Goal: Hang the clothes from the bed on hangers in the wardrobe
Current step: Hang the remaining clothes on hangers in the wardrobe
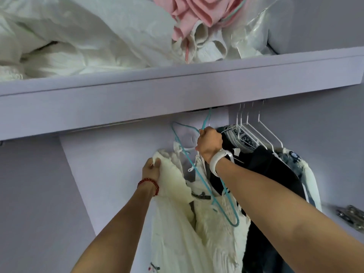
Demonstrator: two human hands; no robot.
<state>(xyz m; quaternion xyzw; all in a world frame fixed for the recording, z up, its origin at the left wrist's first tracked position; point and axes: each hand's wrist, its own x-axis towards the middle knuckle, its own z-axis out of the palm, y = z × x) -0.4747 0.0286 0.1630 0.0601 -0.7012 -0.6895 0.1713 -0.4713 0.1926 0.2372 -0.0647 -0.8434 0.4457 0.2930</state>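
head view: hanger hook just under the rail, dress hanging below

head view looks up into the wardrobe, where the right hand [209, 143] is closed in a fist around the neck of a teal hanger [204, 180], just below its hook. the hook rises from the top of the fist toward the dark gap under the shelf [177, 89], where the rail must run, though the rail itself is hidden behind the shelf's front edge. whether the hook is already over it i cannot tell.

the hanger's long axis is tilted steeply, one shoulder high and to the left of the fist, the other low and toward the camera, under the right forearm. a cream dress [197, 223] is draped over it and falls straight down. the left hand [152, 170] sits lower and to the left, fingers pinching a gathered edge of the dress and holding it up, well apart from the hook.

so the move turns on the right hand, which is the nearer to the rail by far: the hook lies directly above it and needs to go up and over. just to the right, white hangers [254, 131] with dark clothes [266, 174] already hang, touching the right wrist, so the free space is to the left.
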